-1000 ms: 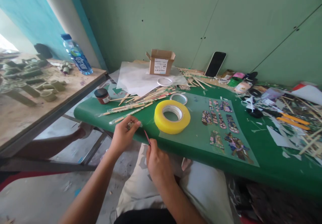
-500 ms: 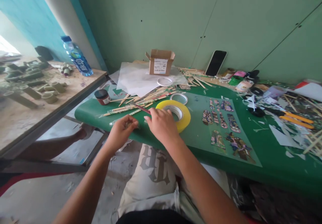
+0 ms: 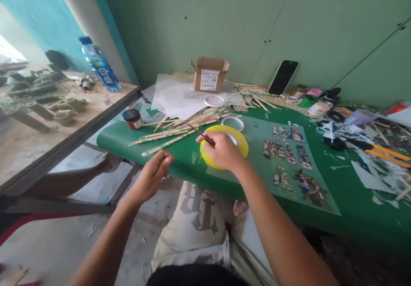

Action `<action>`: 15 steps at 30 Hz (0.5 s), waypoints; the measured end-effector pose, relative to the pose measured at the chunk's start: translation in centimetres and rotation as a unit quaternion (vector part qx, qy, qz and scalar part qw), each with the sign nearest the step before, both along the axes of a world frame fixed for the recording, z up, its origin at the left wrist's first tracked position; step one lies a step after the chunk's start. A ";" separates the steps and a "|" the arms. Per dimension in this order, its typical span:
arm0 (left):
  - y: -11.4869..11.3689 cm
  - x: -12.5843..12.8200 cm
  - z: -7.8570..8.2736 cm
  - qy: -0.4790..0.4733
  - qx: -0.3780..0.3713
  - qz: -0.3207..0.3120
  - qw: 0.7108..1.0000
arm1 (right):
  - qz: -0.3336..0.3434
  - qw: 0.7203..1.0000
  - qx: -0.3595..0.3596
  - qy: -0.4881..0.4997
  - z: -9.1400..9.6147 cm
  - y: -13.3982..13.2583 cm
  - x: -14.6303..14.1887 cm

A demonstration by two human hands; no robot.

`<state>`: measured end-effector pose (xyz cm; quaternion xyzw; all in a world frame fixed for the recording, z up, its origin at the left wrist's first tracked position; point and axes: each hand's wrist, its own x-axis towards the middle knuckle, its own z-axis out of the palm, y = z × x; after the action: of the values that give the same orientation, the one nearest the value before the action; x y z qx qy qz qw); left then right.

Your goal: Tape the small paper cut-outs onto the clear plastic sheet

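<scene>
My right hand (image 3: 224,150) grips a thin, dark red pen-like tool (image 3: 201,134), its dark end pointing up and to the left. That hand is above a wide yellow roll of tape (image 3: 210,159) and covers part of it. Near the table's front edge, my left hand (image 3: 154,172) is closed, thumb against the curled fingers; whatever is between them is hidden. Just beyond it lie several patterned sticks in clear wrap (image 3: 167,142). A dark-lidded jar with red contents (image 3: 132,120) stands to their left.
Patterned cutouts (image 3: 289,151) lie on a translucent sheet (image 3: 257,127) at right. Behind are a cardboard box (image 3: 210,76), a white ring (image 3: 214,101) and a phone (image 3: 283,77). Orange-handled scissors (image 3: 388,153) lie among scraps. A bottle (image 3: 102,70) stands on the left bench.
My right hand has shifted right and turned, with the pen-like tool now steeper in its grip. My left hand has moved slightly down, and the clear bit at its fingertips no longer shows.
</scene>
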<state>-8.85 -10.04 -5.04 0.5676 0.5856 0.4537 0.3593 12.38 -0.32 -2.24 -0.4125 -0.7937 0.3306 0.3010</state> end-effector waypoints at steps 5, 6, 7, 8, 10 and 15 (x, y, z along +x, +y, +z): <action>-1.2 0.6 0.4 -0.088 0.064 0.041 0.993 | -0.009 1.000 0.005 0.025 -0.1 0.0 -0.3; -1.5 0.6 0.4 -0.113 0.068 0.045 0.990 | -0.011 1.000 0.005 0.027 -0.1 0.0 -0.3; -1.8 0.5 0.3 -0.134 0.068 0.037 0.988 | -0.014 0.999 0.004 0.030 -0.2 0.1 -0.3; -2.1 0.4 0.1 -0.149 0.066 0.020 0.986 | -0.018 0.999 0.004 0.034 -0.2 0.1 -0.3; -2.8 0.1 -0.4 -0.165 0.063 -0.018 0.984 | -0.021 0.999 0.004 0.041 -0.2 0.1 -0.3; -4.2 0.1 -1.5 -0.239 0.076 0.029 0.968 | -0.022 0.998 -0.003 0.058 -0.2 0.1 -0.1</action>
<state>-8.70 -14.23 -6.50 0.4508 0.4628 0.6296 0.4316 12.23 -0.26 -2.44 -0.4111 -0.7648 0.3492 0.3524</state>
